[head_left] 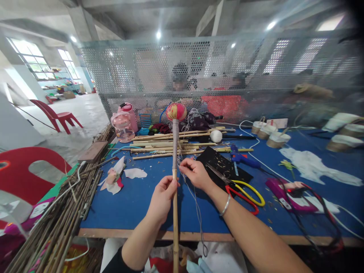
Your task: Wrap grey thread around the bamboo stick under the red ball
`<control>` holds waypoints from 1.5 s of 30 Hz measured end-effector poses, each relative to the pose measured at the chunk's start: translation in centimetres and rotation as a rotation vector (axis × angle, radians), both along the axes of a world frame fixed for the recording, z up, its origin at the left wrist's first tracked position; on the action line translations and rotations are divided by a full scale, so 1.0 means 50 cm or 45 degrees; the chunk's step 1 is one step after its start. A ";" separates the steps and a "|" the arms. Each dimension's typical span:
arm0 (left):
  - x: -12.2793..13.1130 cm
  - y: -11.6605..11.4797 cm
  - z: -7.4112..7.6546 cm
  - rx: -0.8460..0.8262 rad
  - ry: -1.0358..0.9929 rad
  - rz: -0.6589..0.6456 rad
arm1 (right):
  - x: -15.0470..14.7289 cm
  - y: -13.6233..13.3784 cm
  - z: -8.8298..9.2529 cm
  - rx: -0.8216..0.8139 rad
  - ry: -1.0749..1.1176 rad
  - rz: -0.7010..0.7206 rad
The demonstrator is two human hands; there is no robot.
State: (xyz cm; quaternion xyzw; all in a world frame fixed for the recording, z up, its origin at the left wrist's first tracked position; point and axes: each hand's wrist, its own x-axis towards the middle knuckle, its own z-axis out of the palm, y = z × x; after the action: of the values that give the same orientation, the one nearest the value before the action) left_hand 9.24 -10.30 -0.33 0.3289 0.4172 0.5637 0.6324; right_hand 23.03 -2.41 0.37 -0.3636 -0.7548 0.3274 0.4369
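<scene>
One left hand [161,199] around stick [175,206], right hand [197,175] pinching thread [199,214], scissors [228,182] alongside, forearms [244,227] over table edge [218,237]

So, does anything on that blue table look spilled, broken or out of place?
Nothing looks clearly broken, just untidy: small pale bits litter the black sheet partly under the scissors, crumpled scraps lie left of the left hand, and a grey thread droops past the front edge of the table.
</scene>
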 end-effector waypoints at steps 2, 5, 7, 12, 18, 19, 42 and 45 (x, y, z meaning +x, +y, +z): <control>-0.012 0.005 0.001 0.011 0.039 -0.070 | 0.002 -0.002 0.003 -0.024 0.014 0.022; -0.022 0.009 0.006 0.022 0.080 -0.127 | 0.004 -0.007 0.008 -0.052 0.024 0.065; -0.024 0.008 0.011 -0.004 0.056 -0.169 | 0.004 -0.011 0.011 -0.064 0.030 0.090; -0.011 -0.008 0.023 -0.200 -0.292 -0.205 | 0.003 -0.019 0.015 -0.166 0.136 0.196; 0.021 -0.028 0.029 -0.120 -0.485 -0.072 | 0.006 -0.017 0.016 -0.258 0.249 0.229; 0.023 -0.029 0.030 -0.098 -0.472 -0.060 | 0.007 -0.016 0.017 -0.257 0.253 0.204; 0.047 -0.038 0.038 0.006 -0.233 -0.011 | 0.015 -0.013 0.051 -0.230 0.265 0.183; 0.045 -0.045 0.043 -0.005 -0.241 -0.029 | 0.019 -0.017 0.091 -0.004 0.019 0.104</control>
State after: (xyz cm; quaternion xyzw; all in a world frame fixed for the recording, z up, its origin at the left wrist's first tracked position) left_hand 11.49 -12.52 1.80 0.2777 0.3529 0.5842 0.6761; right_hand 23.99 -3.28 4.93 -0.3306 -0.7652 0.3489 0.4283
